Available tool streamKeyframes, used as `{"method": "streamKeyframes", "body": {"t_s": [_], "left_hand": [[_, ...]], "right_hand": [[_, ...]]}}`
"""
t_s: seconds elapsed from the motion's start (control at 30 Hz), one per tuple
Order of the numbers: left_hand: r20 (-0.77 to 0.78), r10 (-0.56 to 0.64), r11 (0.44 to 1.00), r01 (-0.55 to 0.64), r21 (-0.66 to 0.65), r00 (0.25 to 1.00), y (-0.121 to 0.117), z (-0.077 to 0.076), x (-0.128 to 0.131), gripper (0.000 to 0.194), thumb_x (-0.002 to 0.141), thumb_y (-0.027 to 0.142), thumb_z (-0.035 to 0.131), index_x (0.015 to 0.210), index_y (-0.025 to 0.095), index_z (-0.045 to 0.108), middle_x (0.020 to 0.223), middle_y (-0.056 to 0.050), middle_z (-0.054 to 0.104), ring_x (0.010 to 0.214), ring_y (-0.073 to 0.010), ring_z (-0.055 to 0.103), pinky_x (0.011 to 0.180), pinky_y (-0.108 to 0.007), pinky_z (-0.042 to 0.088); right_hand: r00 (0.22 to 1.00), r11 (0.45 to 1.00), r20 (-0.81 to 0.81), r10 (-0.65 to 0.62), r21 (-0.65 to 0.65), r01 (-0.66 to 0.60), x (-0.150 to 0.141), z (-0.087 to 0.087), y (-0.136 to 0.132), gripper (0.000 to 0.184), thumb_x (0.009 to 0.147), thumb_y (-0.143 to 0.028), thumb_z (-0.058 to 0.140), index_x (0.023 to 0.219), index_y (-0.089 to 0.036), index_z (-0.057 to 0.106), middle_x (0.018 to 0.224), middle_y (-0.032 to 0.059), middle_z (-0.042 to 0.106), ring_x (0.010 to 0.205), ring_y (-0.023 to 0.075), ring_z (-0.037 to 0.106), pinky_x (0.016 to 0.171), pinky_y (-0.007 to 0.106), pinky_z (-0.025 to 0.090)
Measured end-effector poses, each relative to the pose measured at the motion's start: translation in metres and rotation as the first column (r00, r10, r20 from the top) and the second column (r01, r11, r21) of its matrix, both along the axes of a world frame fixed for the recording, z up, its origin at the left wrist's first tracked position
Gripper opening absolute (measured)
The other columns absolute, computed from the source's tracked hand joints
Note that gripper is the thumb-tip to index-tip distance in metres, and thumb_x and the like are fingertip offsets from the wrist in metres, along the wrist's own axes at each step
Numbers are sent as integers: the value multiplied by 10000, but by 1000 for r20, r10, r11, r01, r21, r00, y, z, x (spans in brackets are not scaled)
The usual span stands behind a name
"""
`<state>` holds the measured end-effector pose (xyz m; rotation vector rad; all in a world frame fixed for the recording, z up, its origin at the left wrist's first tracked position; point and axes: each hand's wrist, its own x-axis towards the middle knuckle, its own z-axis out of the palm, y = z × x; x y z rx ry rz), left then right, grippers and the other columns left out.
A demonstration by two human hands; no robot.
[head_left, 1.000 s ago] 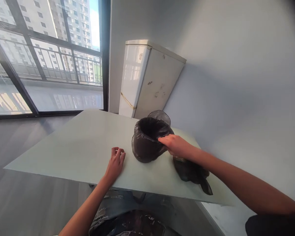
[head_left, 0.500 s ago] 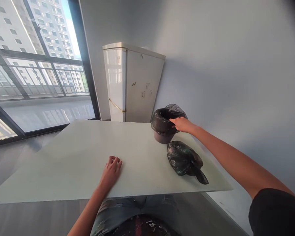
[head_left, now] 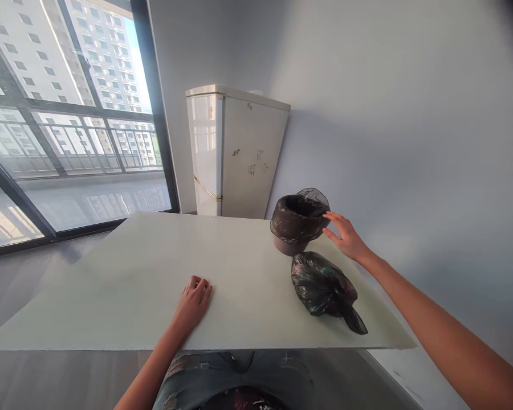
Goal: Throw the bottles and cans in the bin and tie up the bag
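On the right part of the table stands a small bin, lined with a black bin bag folded down over its rim. My right hand is at the bag's right edge, thumb and fingers apart. Its fingertips meet the bag in the picture; whether they touch it I cannot tell. In front of the bin lies a filled black rubbish bag, its twisted neck pointing toward the near right corner. My left hand rests on the tabletop with its fingers curled in and nothing visible in them.
The pale table extends across in front of me. Behind it stands a white fridge with worn marks on its side. A grey wall runs close along the right, and a large window is at the left.
My right hand has drawn back to the right from the bin's mouth, and its fingers have spread. The bag's rim now looks more evenly open. My left hand has stayed in place.
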<state>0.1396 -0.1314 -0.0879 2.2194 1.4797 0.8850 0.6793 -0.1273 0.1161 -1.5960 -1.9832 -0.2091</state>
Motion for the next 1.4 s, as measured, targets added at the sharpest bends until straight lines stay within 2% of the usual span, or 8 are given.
{"method": "streamKeyframes", "body": {"t_s": [0.3, 0.43, 0.53, 0.7, 0.83, 0.97, 1.17, 1.4], "left_hand": [[15, 8, 1000, -8, -15, 1000, 0, 1, -1, 377, 1090, 482, 346, 979, 238, 612, 1066, -83, 583, 932, -251, 656, 948, -495, 528], [39, 9, 1000, -8, -22, 999, 0, 3, -1, 376, 1085, 481, 354, 948, 237, 605, 1058, -86, 589, 927, -246, 657, 942, -478, 539], [40, 11, 999, -10, -37, 999, 0, 3, -1, 381, 1084, 485, 353, 949, 236, 608, 1055, -86, 588, 937, -248, 659, 952, -480, 537], [19, 1, 999, -1, -38, 1000, -1, 5, 0, 379, 1082, 482, 352, 924, 235, 592, 1036, -81, 585, 947, -254, 653, 959, -486, 527], [14, -2, 1000, 2, -8, 1000, -1, 4, 0, 359, 1085, 454, 351, 921, 240, 588, 1012, -77, 591, 949, -259, 653, 938, -474, 529], [9, 8, 1000, -8, 10, 1000, -1, 5, 1, 348, 1074, 453, 372, 921, 236, 597, 999, -77, 599, 923, -258, 649, 927, -470, 533], [1, -19, 1000, 19, -6, 1000, -5, 10, 3, 341, 1084, 435, 361, 937, 231, 593, 1006, -71, 582, 930, -246, 633, 937, -448, 516], [-35, 11, 1000, -12, -8, 999, -7, 11, 4, 327, 1087, 423, 368, 954, 230, 596, 1029, -67, 574, 962, -248, 635, 957, -451, 505]], "right_hand": [[891, 993, -442, -104, -98, 67, 37, 25, 87, 527, 1014, -641, 482, 1335, -301, 726, 1718, 71, 345, 1628, 304, 238, 1315, 508, 248], [641, 968, -735, -221, -246, 50, 37, 23, 128, 383, 994, -527, 559, 1161, -256, 771, 1514, 88, 612, 1431, 276, 531, 1224, 425, 410], [531, 942, -792, -302, -332, 41, 40, 9, 133, 420, 992, -547, 515, 1090, -208, 743, 1123, 127, 768, 1001, 264, 719, 876, 400, 616], [466, 924, -818, -336, -382, -5, 51, -9, 100, 403, 972, -564, 505, 989, -205, 687, 978, 135, 752, 772, 227, 703, 679, 359, 616], [438, 961, -856, -276, -246, 125, 69, -39, 48, 468, 904, -583, 621, 1231, -251, 663, 1212, 144, 752, 1016, 265, 738, 817, 407, 630], [535, 942, -784, -315, -328, 75, 75, -94, -29, 534, 827, -705, 677, 1042, -225, 774, 1263, 184, 758, 1178, 396, 718, 935, 576, 613], [490, 934, -821, -294, -355, -35, 30, -157, -120, 636, 923, -764, 469, 1411, -411, 674, 1402, 25, 716, 1326, 406, 657, 1089, 612, 574], [576, 900, -692, -435, -354, 255, -44, -205, -126, 754, 943, -764, 437, 1555, -333, 522, 1593, 31, 554, 1519, 386, 464, 1273, 559, 395]]}}
